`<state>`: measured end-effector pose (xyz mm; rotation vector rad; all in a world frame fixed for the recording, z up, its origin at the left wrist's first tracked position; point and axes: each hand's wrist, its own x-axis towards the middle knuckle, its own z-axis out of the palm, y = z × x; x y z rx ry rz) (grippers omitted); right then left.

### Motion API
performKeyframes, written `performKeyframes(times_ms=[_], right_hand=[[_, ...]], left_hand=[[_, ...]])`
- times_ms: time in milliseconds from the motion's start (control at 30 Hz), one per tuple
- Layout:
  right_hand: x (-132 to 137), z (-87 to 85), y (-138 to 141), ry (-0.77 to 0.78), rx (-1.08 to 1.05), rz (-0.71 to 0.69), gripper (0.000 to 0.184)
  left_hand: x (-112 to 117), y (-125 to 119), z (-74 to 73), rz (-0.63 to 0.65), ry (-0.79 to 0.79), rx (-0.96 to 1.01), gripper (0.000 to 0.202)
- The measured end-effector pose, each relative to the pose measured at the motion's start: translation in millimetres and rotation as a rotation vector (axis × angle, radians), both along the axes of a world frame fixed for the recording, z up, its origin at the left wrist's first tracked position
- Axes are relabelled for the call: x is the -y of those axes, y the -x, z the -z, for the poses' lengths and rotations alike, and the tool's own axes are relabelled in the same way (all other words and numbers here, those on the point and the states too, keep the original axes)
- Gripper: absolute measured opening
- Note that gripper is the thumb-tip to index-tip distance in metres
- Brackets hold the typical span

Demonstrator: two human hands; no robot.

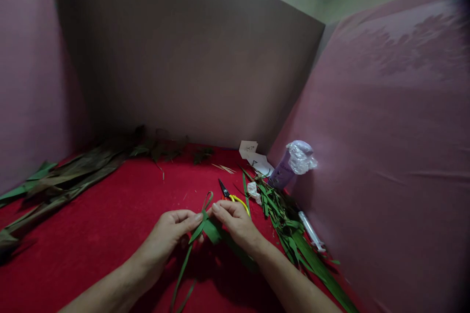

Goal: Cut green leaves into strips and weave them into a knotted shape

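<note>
Both my hands meet low in the middle of the head view, over a red cloth surface [121,215]. My left hand [172,232] pinches a long green leaf strip [200,230] between thumb and fingers. My right hand [235,222] is closed on the same strip from the other side. A small loop of the strip [208,200] stands up between the fingertips, and its loose tails [183,274] trail down toward me. Black scissors with yellow handles [230,196] lie just beyond my right hand.
A pile of green leaf strips [293,239] lies along the right wall, with a purple cup covered in plastic [290,166], paper notes [253,156] and a white pen-like tube [311,231]. Dried brown and green leaves [69,176] lie at the back left. Several thin sticks [223,168] rest behind.
</note>
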<state>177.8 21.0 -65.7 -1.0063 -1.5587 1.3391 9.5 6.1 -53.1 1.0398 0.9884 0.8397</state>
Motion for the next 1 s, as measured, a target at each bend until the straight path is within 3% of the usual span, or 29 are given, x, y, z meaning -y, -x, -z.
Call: performKeyframes(times_ms=[233,567,1000], right_hand=[[-0.3,-7.4,-4.4,-0.031,0.031,-0.009,0.038],[2.0,-9.3,-4.9,0.181,0.008,-0.134,0.032],[4.6,-14.2,-4.2,0.200,0.006,-0.141,0.027]], left_hand=[[0.9,1.5,1.0,-0.029,0.037,0.031,0.031],[-3.2,0.0,8.6,-0.056,-0.037,-0.033,0.033],[-3.5,3.0,7.0,-0.025,-0.094,-0.028,0.027]])
